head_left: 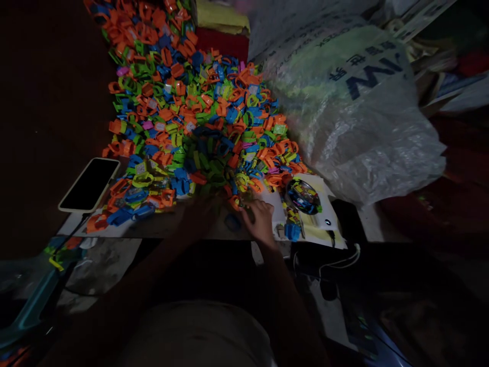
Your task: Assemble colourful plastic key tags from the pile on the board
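A big heap of orange, green, blue and yellow plastic pieces (171, 107), looking like toy watches, covers the table. At its near edge lies my right hand (260, 219), its thumb and fingers bent together by small yellow and orange bits. What they pinch is too small to make out. My left hand (196, 214) is in deep shadow left of it, by the front of the heap, and its fingers cannot be made out. A dark blue piece (232, 221) rests on the table between the hands.
A phone (89, 184) lies at the left. On the right, a round metal bowl (303, 196) of small coloured parts sits on papers (319, 227), near a blue piece (292, 232). A large clear plastic bag (367, 137) bulges behind. A white cable (344, 262) hangs off the front edge.
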A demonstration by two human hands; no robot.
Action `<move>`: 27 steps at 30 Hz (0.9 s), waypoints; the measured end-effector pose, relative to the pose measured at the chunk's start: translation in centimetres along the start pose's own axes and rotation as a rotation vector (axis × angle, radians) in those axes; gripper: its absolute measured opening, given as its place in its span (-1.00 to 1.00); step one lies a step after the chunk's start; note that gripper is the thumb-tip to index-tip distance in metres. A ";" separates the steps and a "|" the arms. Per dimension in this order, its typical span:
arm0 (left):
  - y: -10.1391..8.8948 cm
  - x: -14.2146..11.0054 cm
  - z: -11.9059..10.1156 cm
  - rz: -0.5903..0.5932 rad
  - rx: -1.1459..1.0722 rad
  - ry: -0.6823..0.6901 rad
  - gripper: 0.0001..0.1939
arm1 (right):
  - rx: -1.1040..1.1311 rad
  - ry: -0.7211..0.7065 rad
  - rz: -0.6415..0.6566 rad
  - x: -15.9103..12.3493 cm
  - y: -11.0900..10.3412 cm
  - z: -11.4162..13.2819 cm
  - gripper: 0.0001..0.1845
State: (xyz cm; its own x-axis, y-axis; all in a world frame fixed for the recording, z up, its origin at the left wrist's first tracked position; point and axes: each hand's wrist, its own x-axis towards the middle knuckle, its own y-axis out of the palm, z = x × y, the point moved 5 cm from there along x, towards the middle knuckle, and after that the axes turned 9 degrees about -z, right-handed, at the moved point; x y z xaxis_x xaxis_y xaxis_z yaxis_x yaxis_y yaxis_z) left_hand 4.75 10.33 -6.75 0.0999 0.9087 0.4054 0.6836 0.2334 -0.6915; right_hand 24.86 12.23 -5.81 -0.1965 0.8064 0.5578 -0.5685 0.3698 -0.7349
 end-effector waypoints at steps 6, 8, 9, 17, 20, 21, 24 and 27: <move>0.9 0.0 1.0 0.025 -0.254 -0.161 -0.59 | 0.601 0.412 -0.351 -1.4 -2.2 -0.9 -0.95; 0.1 -0.6 1.6 -0.040 -0.349 -0.308 -0.65 | 0.785 0.518 -0.365 -2.0 -2.2 -0.8 -0.92; -0.1 -0.9 1.8 -0.059 -0.424 -0.399 -0.62 | 0.872 0.570 -0.353 -2.2 -2.2 -0.6 -0.89; 0.8 -4.2 0.1 0.018 -1.342 -1.031 -0.58 | 1.373 0.936 0.113 -3.6 -0.4 4.5 -0.72; -0.3 -4.4 -1.0 -0.019 -1.293 -0.933 -0.59 | 1.391 0.970 0.186 -3.9 -0.3 5.5 -0.70; -0.7 -4.5 -1.3 -0.023 -1.275 -0.900 -0.57 | 1.385 0.967 0.203 -4.0 -0.3 5.8 -0.70; -1.8 -4.6 -1.9 -0.013 -1.110 -0.822 -0.56 | 1.357 0.944 0.264 -4.4 -0.3 6.3 -0.67; -2.9 -4.5 -2.3 -0.016 -0.953 -0.687 -0.58 | 1.293 0.928 0.285 -4.8 -0.5 6.6 -0.67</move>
State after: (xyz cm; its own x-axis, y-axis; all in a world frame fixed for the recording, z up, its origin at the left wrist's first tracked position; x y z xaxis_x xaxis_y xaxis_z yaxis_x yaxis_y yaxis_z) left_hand 3.98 4.81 -5.18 -0.1256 0.9718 -0.1997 0.9751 0.1580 0.1555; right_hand 20.80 5.09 -5.60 -0.1557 0.9415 -0.2988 -0.9520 -0.0624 0.2995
